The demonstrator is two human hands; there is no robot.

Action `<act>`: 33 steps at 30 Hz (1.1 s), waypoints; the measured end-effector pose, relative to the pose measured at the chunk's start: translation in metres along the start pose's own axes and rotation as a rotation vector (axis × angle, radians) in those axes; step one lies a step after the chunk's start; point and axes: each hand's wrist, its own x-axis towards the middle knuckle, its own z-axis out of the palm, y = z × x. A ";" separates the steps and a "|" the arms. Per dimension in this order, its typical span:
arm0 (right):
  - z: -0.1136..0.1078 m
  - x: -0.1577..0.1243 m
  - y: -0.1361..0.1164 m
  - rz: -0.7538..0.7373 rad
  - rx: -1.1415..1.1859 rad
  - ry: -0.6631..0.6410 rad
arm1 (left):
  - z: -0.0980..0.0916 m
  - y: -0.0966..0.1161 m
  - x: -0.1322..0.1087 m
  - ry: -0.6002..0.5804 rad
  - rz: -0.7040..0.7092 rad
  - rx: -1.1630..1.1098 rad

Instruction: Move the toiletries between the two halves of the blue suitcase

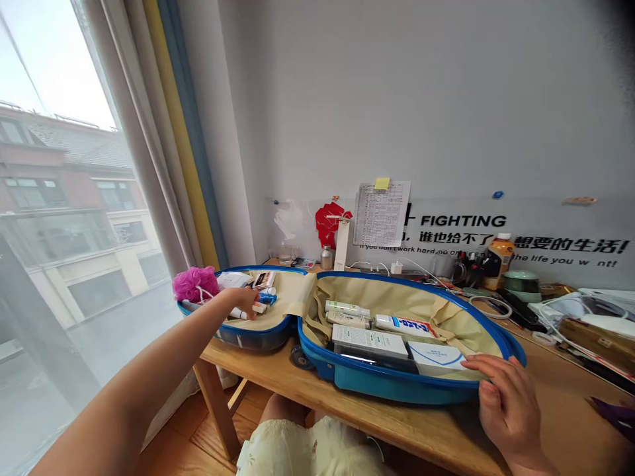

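Observation:
An open blue suitcase [397,382] with a cream lining lies spread in two halves. My left hand [245,301] reaches into its left half, fingers curled down around a small white box [259,307]; the hand partly hides its own grip. Beside it lie a blue tube [268,298], a card-like pack [264,280] and a white packet [233,281]. A pink bath puff [196,284] sits at the left end. My right hand [510,400] rests open on the right half's rim. In that half are a toothpaste box [405,325], white boxes [370,340] [435,356] and a green-white tube [347,309].
The suitcase stands on a wooden table [357,413], its wheel [300,357] near the front edge. Behind it are a small metallic bottle [326,258] and a white stand [342,244]. An orange drink bottle [497,261], cables and a brown case [595,340] crowd the right. A window is at left.

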 end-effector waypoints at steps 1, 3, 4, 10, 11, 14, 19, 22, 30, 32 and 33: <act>0.000 0.000 0.000 0.006 -0.005 -0.001 | 0.003 -0.001 -0.004 -0.007 0.006 0.010; 0.001 0.000 0.000 0.015 -0.019 -0.004 | 0.007 -0.002 -0.010 -0.019 0.016 0.022; 0.001 0.000 -0.001 0.013 -0.022 -0.003 | 0.007 -0.001 -0.012 -0.014 0.025 0.022; -0.003 0.004 -0.004 -0.006 -0.006 -0.017 | -0.016 0.007 -0.017 0.088 0.078 -0.023; -0.003 0.004 -0.004 0.005 -0.002 -0.022 | -0.022 0.013 -0.015 0.119 0.094 -0.033; -0.002 0.002 -0.003 0.036 0.000 -0.020 | -0.039 0.044 -0.006 0.205 0.175 -0.076; 0.000 -0.001 -0.002 0.055 -0.011 -0.017 | -0.049 0.133 0.022 0.220 0.354 -0.152; -0.002 0.002 -0.005 0.024 -0.008 -0.004 | -0.044 0.181 0.037 0.165 0.423 -0.157; -0.007 0.011 -0.012 -0.057 -0.026 0.012 | -0.015 0.222 0.058 0.076 0.373 -0.153; -0.007 0.011 -0.013 -0.052 -0.016 0.014 | -0.008 0.221 0.061 0.066 0.351 -0.153; -0.007 0.011 -0.013 -0.048 -0.010 0.014 | -0.005 0.220 0.062 0.060 0.346 -0.152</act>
